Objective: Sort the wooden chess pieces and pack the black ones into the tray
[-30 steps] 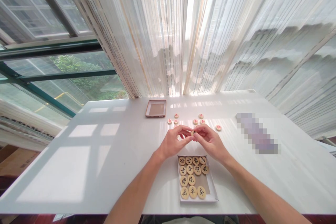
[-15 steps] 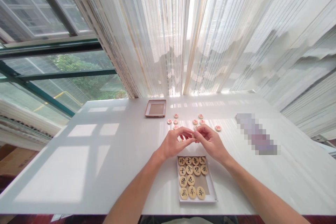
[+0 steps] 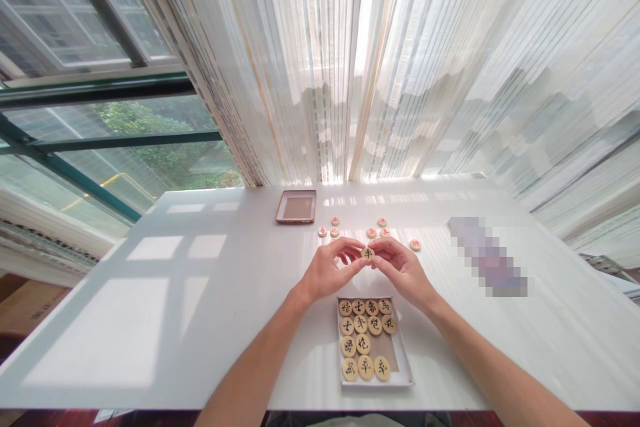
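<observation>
My left hand and my right hand meet above the white table, both pinching one round wooden chess piece whose black character faces me. Just below them lies a shallow white box holding several wooden pieces with black characters. Beyond my hands, several loose pieces with red characters lie scattered on the table.
A brown box lid sits at the far middle of the table. A blurred-out flat object lies to the right. Sheer curtains and a window stand behind the table's far edge.
The piece between my fingers has been turned so its black character now faces me. My hands stayed in almost the same place.
</observation>
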`<state>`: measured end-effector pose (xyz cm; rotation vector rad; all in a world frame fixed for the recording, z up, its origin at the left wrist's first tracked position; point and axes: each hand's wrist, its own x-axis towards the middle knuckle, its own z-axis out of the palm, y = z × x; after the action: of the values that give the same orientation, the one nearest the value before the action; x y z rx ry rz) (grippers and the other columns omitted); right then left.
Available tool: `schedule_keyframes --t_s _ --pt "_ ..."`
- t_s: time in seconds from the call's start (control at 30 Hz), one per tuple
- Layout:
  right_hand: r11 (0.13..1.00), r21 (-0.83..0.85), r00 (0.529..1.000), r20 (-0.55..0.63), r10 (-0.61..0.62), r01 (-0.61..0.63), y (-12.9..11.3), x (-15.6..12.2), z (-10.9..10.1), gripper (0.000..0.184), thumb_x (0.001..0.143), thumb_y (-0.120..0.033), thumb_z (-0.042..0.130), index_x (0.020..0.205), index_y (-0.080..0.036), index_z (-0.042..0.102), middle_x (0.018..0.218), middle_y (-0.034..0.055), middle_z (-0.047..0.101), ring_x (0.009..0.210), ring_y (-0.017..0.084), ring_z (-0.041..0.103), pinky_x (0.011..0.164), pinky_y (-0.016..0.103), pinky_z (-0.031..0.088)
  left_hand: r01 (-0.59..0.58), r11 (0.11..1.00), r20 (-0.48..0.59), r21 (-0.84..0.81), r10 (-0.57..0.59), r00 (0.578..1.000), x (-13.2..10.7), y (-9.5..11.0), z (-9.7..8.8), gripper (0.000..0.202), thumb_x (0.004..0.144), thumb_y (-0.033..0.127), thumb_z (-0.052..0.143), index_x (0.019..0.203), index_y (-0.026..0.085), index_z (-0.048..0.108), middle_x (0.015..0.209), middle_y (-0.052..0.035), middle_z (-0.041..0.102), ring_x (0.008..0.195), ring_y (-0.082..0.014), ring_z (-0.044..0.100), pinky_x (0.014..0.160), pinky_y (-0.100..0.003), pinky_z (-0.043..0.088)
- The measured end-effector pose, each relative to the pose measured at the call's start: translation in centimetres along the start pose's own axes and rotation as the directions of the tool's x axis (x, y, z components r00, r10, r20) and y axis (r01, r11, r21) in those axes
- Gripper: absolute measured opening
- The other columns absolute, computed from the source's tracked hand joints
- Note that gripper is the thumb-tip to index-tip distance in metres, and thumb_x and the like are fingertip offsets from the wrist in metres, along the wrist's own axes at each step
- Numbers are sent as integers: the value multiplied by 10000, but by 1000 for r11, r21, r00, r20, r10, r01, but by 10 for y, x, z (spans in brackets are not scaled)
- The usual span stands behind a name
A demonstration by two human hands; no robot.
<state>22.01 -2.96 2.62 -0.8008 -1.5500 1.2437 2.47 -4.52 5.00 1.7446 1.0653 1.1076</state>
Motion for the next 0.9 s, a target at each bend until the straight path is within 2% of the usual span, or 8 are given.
schedule_keyframes --t_s 0.23,0.67,0.9 --pt "999 -37 1000 -15 -9 8 -4 -1 4 182 887 -332 699 1042 -245 658 1011 44 666 930 205 673 870 362 563 25 999 3 -19 -25 1000 1 -2 0 209 893 324 658 1059 197 652 957 -49 732 854 -162 696 715 -242 523" --pt "993 -117 999 50 14 -8 -9 -3 9 188 908 -357 669 1050 -234 654 1012 61 691 935 217 668 861 384 562 78 997 -94 15 -77 993 1 -5 3 261 864 438 678 911 182 663 806 -30 728 740 -164 687 656 -248 514" --pt "991 -137 999 51 4 3 -7 -3 8 225 892 -355 685 1081 -242 644 1029 64 678 926 218 662 857 394 568 77 996 -99 32 -74 992 1 -5 3 260 921 427 594 915 179 670 798 -28 717 713 -145 667 661 -234 517"
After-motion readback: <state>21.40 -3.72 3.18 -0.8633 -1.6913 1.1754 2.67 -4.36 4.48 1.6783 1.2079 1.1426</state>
